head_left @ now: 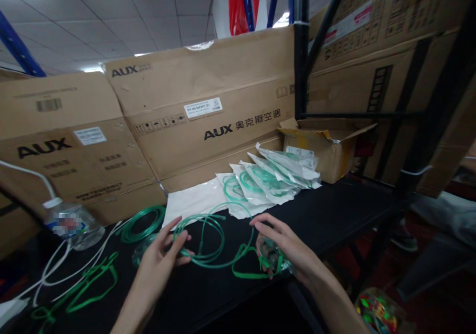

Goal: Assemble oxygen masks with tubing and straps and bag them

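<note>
Coil of green tubing [223, 240] above the black table [327, 210]

Held over the table toward its front edge, in loose loops — pinched at the left side between thumb and fingers of the left hand [165, 245], with a strand running across to the index fingertip of the right hand [284, 240]. In the curled lower fingers of that same hand, a clear mask [272, 254] with a green strap [251, 275]; thumb hidden, so impossible to tell its grip.

Farther back, along the table's back edge: a fanned row of pouches [266, 180] with green tubing inside, a plain white sheet [191, 200] to their left, a small open carton [327, 153] to their right. Toward the left end of the table: a second green coil [158, 218], white cables [48, 269], a tilted clear bottle [85, 230] and, nearer the front, loose green straps [91, 273]. Behind everything — large AUX boxes [219, 91].
</note>
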The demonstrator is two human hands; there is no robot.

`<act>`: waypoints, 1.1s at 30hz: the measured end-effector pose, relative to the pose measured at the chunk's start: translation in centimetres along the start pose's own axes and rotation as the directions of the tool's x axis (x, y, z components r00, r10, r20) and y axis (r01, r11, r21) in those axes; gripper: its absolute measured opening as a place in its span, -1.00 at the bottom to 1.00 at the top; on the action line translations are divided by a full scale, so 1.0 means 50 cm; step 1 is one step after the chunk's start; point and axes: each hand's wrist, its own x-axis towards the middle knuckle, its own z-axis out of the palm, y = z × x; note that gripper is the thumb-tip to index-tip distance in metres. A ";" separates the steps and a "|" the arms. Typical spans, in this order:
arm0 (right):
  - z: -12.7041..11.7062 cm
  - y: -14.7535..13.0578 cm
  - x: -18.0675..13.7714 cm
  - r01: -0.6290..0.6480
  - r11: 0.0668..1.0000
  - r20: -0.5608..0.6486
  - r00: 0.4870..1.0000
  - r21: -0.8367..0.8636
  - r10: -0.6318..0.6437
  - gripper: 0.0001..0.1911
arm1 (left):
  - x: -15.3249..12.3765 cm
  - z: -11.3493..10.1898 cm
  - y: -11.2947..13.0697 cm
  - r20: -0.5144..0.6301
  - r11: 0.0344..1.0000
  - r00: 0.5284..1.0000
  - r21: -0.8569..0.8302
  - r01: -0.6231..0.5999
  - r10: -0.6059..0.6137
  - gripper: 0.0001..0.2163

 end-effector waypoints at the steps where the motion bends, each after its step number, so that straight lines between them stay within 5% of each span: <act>1: -0.001 0.002 0.001 0.001 1.000 0.017 1.000 -0.031 0.000 -0.52 | -0.010 -0.001 -0.019 0.049 0.998 0.997 -0.001 0.056 -0.056 -0.07; 5: -0.009 0.011 0.005 -0.017 0.988 0.037 0.999 -0.156 0.023 -0.51 | -0.038 -0.029 -0.067 0.176 0.969 0.977 0.234 0.077 -0.121 -0.13; 11: -0.043 0.024 0.021 0.018 0.954 -0.080 0.996 -0.300 -0.044 -0.50 | -0.027 -0.065 -0.084 0.084 0.750 0.990 0.647 -0.140 0.112 -0.46; 16: -0.039 0.018 0.024 -0.011 0.883 -0.122 0.991 -0.469 -0.053 -0.57 | 0.024 -0.019 -0.052 0.149 0.664 0.943 0.677 -0.317 0.298 -0.51; 25: -0.016 0.018 0.027 -0.004 0.735 -0.119 0.987 -0.678 -0.105 -0.64 | 0.148 0.078 -0.010 0.306 0.594 0.922 0.704 -0.388 0.239 -0.71; 33: -0.004 0.012 0.021 0.056 0.672 -0.107 0.974 -0.738 -0.199 -0.70 | 0.158 0.041 0.015 0.278 0.594 0.924 0.709 -0.381 0.261 -0.69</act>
